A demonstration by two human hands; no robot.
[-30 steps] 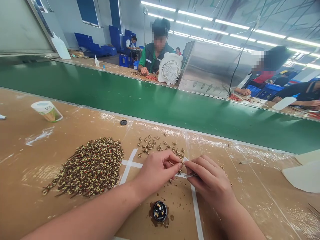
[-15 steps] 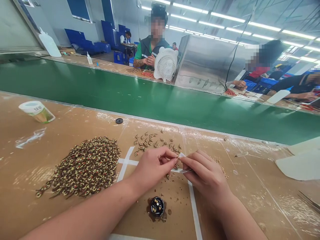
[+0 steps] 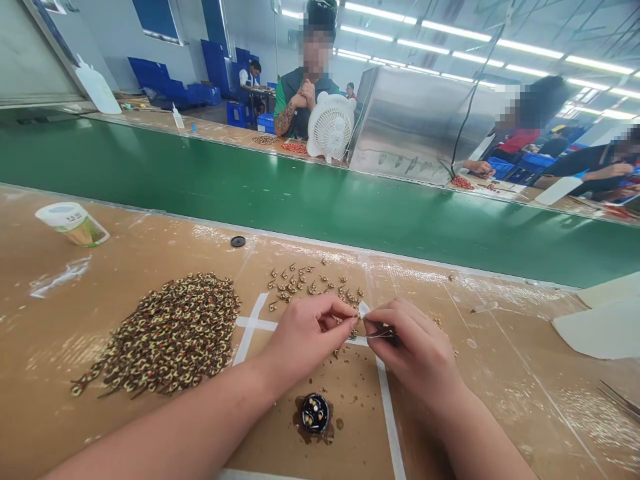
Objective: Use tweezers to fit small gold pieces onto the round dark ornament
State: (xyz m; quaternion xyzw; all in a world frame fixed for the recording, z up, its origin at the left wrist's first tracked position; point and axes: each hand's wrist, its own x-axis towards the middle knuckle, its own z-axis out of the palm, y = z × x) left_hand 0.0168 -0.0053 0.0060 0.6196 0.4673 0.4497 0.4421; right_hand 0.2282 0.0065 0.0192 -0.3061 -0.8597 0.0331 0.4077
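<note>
My left hand (image 3: 307, 333) is closed in a pinch, thumb against forefinger, on a tiny piece; the fingertips cover most of it. Facing it, my right hand (image 3: 420, 347) grips metal tweezers (image 3: 384, 332), whose tips point left toward the pinched fingertips. Just beyond both hands lie scattered small brown-and-cream pieces with thin stems (image 3: 295, 283). Left of my left hand is a large pile of similar pieces (image 3: 170, 337) with red specks. Nearer me, a small round black dish (image 3: 315, 413) holds dark liquid and a few pale bits, with wet stains around it.
A green conveyor belt (image 3: 225, 180) crosses beyond the brown table (image 3: 480, 413). A clear tub (image 3: 73, 223) stands at left, near a black disc (image 3: 238, 241). Another pair of tweezers (image 3: 620, 400) lies far right. Across the belt are a white fan (image 3: 333, 127) and several co-workers.
My right hand has turned slightly and its fingers have shifted, so the tweezers show more clearly. My left hand keeps its pinch. Across the belt, a co-worker's hands have risen toward the chest.
</note>
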